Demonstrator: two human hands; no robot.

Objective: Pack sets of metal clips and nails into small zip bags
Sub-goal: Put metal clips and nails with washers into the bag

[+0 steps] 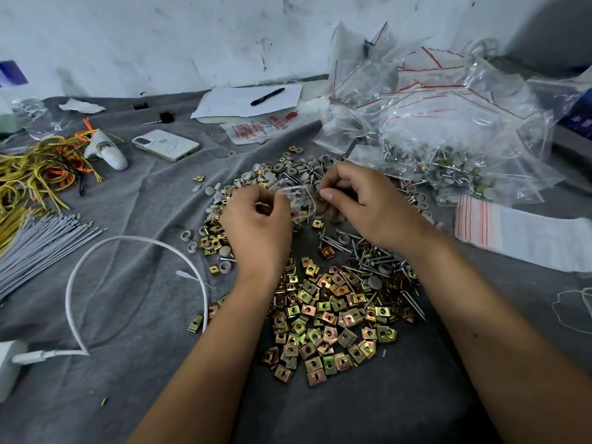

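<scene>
Clear thin plastic, the zip bag (298, 200) looks light, limp and slippery; left hand (258, 225) and right hand (355, 203) each pinch its edge, the best hold.

My view was evenly lit, soft and rather dim; my forearms cast faint shadows, wide-angle bending curved the edges, and corners blurred slightly.

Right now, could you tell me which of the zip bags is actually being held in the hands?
The small clear zip bag between the left hand and right hand; the others lie piled at the far right.
</scene>
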